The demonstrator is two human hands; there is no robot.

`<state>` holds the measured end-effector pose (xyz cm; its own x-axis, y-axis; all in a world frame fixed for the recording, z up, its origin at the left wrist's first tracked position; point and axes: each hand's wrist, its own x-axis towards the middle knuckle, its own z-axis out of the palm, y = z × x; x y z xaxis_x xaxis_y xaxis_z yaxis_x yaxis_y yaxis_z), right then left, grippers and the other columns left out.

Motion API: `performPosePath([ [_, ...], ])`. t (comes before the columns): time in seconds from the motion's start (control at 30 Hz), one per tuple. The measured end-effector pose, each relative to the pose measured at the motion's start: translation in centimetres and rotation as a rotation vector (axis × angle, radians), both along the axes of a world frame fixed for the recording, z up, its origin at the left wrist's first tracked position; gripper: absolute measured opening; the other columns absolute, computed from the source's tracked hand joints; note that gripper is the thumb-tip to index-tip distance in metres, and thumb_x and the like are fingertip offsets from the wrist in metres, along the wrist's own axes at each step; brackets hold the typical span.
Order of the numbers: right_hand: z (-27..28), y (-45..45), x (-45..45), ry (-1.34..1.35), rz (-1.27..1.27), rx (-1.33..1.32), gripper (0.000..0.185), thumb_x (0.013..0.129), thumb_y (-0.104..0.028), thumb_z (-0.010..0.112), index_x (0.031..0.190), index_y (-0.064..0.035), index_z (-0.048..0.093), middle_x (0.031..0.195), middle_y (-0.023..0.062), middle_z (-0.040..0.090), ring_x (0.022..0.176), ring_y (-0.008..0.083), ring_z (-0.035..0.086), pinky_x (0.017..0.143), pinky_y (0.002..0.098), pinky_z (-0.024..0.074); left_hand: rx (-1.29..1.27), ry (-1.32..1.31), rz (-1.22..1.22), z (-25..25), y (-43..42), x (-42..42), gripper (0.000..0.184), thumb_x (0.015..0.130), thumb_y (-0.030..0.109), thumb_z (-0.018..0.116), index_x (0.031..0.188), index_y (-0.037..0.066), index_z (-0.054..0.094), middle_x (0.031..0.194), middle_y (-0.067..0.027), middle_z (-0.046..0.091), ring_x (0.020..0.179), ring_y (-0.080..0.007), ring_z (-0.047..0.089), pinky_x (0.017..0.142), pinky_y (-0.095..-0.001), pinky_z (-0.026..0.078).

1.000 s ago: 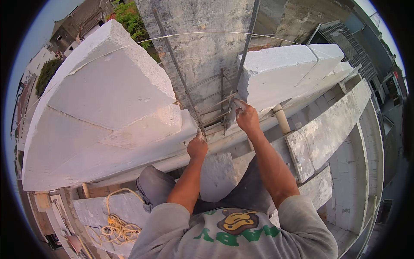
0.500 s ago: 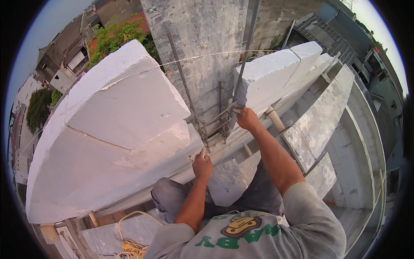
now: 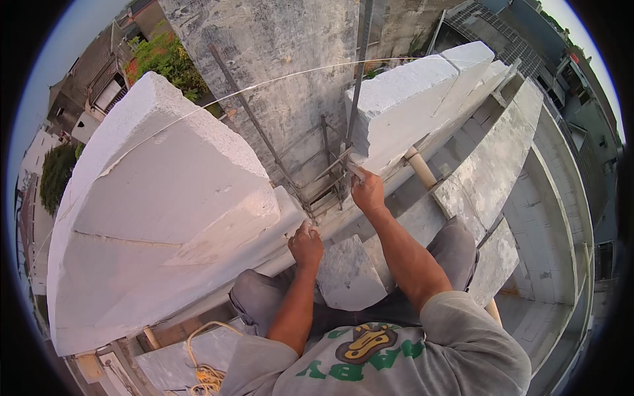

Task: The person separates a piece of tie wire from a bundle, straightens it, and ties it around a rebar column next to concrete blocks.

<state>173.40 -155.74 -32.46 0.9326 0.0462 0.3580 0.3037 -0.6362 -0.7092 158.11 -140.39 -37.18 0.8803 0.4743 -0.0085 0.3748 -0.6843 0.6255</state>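
Between two stretches of white block wall stand steel rebars with thin cross ties (image 3: 323, 173). My left hand (image 3: 306, 245) is closed near the foot of the left rebar (image 3: 254, 125), by the end of the left white wall (image 3: 178, 178); what its fingers pinch is too small to make out. My right hand (image 3: 367, 189) is closed at the near end of the right white wall (image 3: 416, 109), close to the right rebar (image 3: 360, 66). Something small and greyish shows at its fingertips, but I cannot make out what it is.
A thin string (image 3: 277, 80) arcs over both walls. A grey slab piece (image 3: 350, 274) lies between my legs. At the lower left is a yellow rope (image 3: 209, 377). Long grey boards (image 3: 492, 162) and a pipe stub (image 3: 421, 168) are on the right; a tall concrete wall (image 3: 290, 39) rises ahead.
The view has shifted and turned. My right hand has come slightly down beside the right wall's end, and my right knee now shows farther right. My left hand stays low by the left rebar.
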Motion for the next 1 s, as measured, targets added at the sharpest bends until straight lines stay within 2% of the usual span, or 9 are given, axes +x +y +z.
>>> performPosePath([
  [0.1,1.8,-1.1,-1.5,0.092,0.096,0.052,0.035,0.078,-0.011,0.056,0.112,-0.0135,0.065,0.086,0.0181,0.067,0.078,0.0394,0.063,0.071,0.0445,0.0516,-0.038,-0.098,0.044,0.7,-0.4,1.3,0.035,0.089,0.017,0.054,0.120,0.002,0.057,0.107,-0.0219,0.063,0.099,-0.0369,0.060,0.088,-0.0425,0.046],
  [0.2,1.6,-1.3,-1.2,0.137,0.088,-0.272,0.041,0.073,-0.009,0.056,0.112,-0.0134,0.065,0.087,0.0159,0.066,0.076,0.0370,0.064,0.069,0.0441,0.0519,-0.069,-0.131,0.119,-0.4,-1.4,2.4,0.033,0.089,0.013,0.056,0.120,0.001,0.057,0.104,-0.0221,0.063,0.095,-0.0367,0.061,0.085,-0.0407,0.047],
  [0.33,1.2,-0.7,-0.9,0.170,0.087,-0.320,0.047,0.070,-0.007,0.056,0.116,-0.0141,0.062,0.087,0.0160,0.065,0.076,0.0353,0.065,0.068,0.0451,0.0517,-0.271,-0.044,0.231,-0.9,-2.2,2.3,0.034,0.087,0.014,0.061,0.117,0.000,0.057,0.101,-0.0214,0.064,0.094,-0.0374,0.061,0.082,-0.0415,0.047],
  [0.43,1.4,-1.0,-1.2,0.219,0.070,-0.303,0.049,0.071,-0.007,0.056,0.119,-0.0155,0.061,0.088,0.0172,0.065,0.076,0.0359,0.064,0.068,0.0464,0.0514,-0.202,-0.085,0.197,-1.4,-2.0,2.3,0.030,0.086,0.013,0.060,0.114,0.000,0.060,0.102,-0.0206,0.064,0.094,-0.0363,0.061,0.081,-0.0407,0.047],
  [0.53,1.3,-1.6,-1.7,0.203,0.062,-0.284,0.049,0.072,-0.007,0.055,0.120,-0.0160,0.060,0.088,0.0179,0.065,0.076,0.0363,0.064,0.068,0.0470,0.0513,-0.239,-0.099,0.224,-1.0,-1.5,2.6,0.028,0.088,0.011,0.058,0.114,0.002,0.061,0.100,-0.0189,0.065,0.092,-0.0330,0.062,0.081,-0.0382,0.047],
  [0.63,0.3,-2.0,-2.7,0.208,0.082,-0.328,0.047,0.074,-0.007,0.054,0.119,-0.0150,0.061,0.086,0.0178,0.065,0.076,0.0358,0.065,0.069,0.0467,0.0515,-0.082,-0.107,0.159,-1.4,-1.4,2.1,0.027,0.088,0.013,0.057,0.113,0.004,0.062,0.102,-0.0189,0.065,0.094,-0.0347,0.062,0.083,-0.0390,0.047],
  [0.73,-0.7,-2.4,-2.5,0.233,0.107,-0.366,0.044,0.075,-0.008,0.054,0.119,-0.0134,0.060,0.085,0.0170,0.066,0.076,0.0352,0.065,0.069,0.0466,0.0517,-0.078,-0.088,0.164,-1.1,-1.5,2.0,0.028,0.086,0.013,0.058,0.112,0.003,0.062,0.103,-0.0205,0.064,0.097,-0.0372,0.061,0.085,-0.0418,0.047],
  [0.83,-1.7,-2.9,-2.2,0.234,0.129,-0.391,0.042,0.077,-0.010,0.053,0.118,-0.0122,0.060,0.085,0.0161,0.066,0.075,0.0348,0.065,0.069,0.0462,0.0519,-0.081,-0.014,0.221,-1.4,-1.5,1.9,0.025,0.088,0.014,0.057,0.110,0.004,0.063,0.105,-0.0199,0.065,0.099,-0.0365,0.061,0.085,-0.0407,0.047],
  [1.0,-3.5,-1.3,-1.6,0.308,0.139,-0.472,0.039,0.077,-0.011,0.054,0.115,-0.0113,0.062,0.086,0.0170,0.067,0.080,0.0354,0.065,0.073,0.0445,0.0514,-0.057,-0.105,0.239,-1.7,-2.1,1.9,0.026,0.088,0.018,0.057,0.110,0.006,0.063,0.102,-0.0198,0.066,0.095,-0.0359,0.062,0.082,-0.0406,0.048],
])
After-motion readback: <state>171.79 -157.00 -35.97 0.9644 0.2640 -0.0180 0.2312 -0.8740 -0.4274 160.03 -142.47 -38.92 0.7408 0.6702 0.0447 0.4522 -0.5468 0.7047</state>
